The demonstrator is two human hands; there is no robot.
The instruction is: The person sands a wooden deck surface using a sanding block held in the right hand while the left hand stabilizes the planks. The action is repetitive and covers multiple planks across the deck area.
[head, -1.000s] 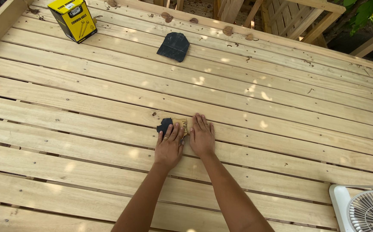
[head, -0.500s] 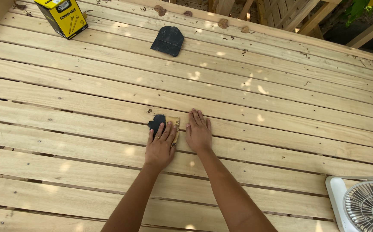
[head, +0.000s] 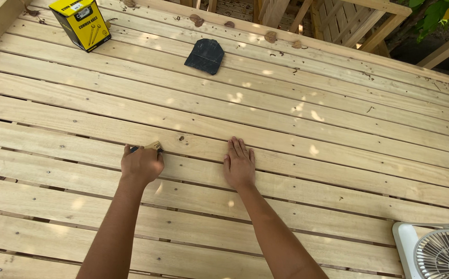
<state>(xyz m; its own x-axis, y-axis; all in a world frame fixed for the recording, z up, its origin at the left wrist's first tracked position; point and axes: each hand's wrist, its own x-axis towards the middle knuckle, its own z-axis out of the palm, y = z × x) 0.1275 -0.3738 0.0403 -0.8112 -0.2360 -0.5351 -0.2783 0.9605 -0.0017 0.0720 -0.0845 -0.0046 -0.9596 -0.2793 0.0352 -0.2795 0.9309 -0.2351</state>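
Note:
My left hand is closed over a small sanding block, tan with a dark edge, pressed on a pale wooden deck board. Only the block's far end shows past my fingers. My right hand lies flat and open on the same board, palm down, about a hand's width to the right of the left one, holding nothing.
A yellow box of nails stands at the far left. A dark sheet of sandpaper lies on the far boards. A white fan sits at the near right corner. Wooden railing and dry leaves line the far edge.
My left hand has slid the block to the left along the board, away from my right hand. The hands were side by side before and are now apart.

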